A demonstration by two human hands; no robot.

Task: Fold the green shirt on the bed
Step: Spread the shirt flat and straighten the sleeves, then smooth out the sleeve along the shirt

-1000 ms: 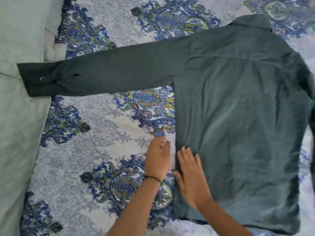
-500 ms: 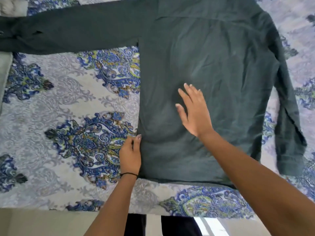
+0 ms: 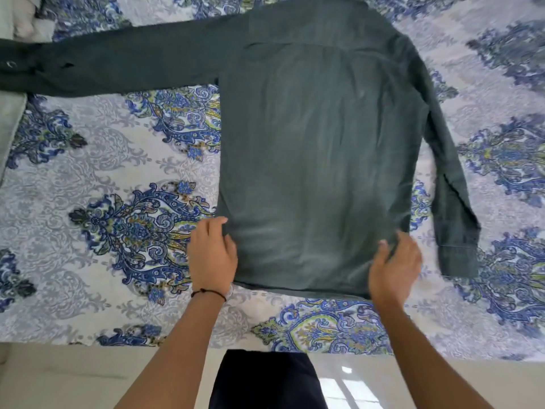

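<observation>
The dark green long-sleeved shirt [image 3: 318, 149] lies flat on the bed, back side up, collar at the far end. One sleeve stretches out to the left, the other hangs down along the right side. My left hand [image 3: 212, 255] rests at the shirt's lower left edge, thumb over the fabric and fingers curled at the side seam. My right hand [image 3: 395, 264] is at the lower right corner, fingers spread on the fabric; it is blurred. Whether either hand grips the cloth is unclear.
The bed carries a white sheet with a blue and green paisley pattern [image 3: 103, 178]. A pale green pillow or blanket [image 3: 8, 125] lies at the far left. The bed's front edge runs below my arms, with a glossy floor [image 3: 442, 385] beyond.
My right hand has moved from the middle of the shirt's back down to its lower right corner. My left hand stays at the lower left edge. The view has shifted.
</observation>
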